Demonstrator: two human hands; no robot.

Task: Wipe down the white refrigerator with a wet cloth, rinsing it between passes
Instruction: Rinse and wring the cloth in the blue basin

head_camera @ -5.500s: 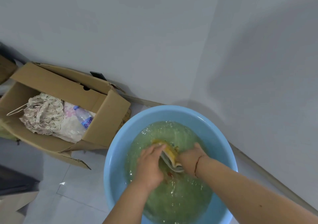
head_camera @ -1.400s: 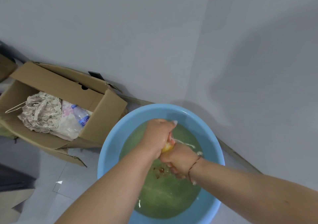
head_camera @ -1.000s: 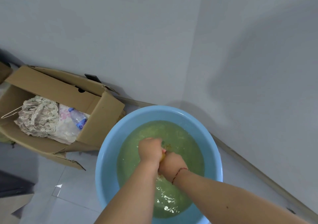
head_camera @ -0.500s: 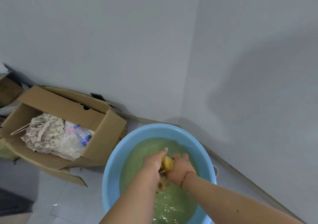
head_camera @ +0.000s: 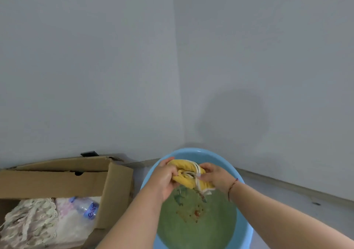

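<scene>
Grey corner; cloth (head_camera: pixel 188 176) half-hidden by hands.

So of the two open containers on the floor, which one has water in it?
The round blue basin, below both hands gripping the yellow cloth, holds murky greenish water. The cardboard box to its left holds lacy fabric and a plastic bottle.

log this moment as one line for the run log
phase: rinse | left hand: grips yellow cloth | right hand: grips cloth | cloth: bunched, above greenish water | blue basin: on floor beside cardboard box
</scene>
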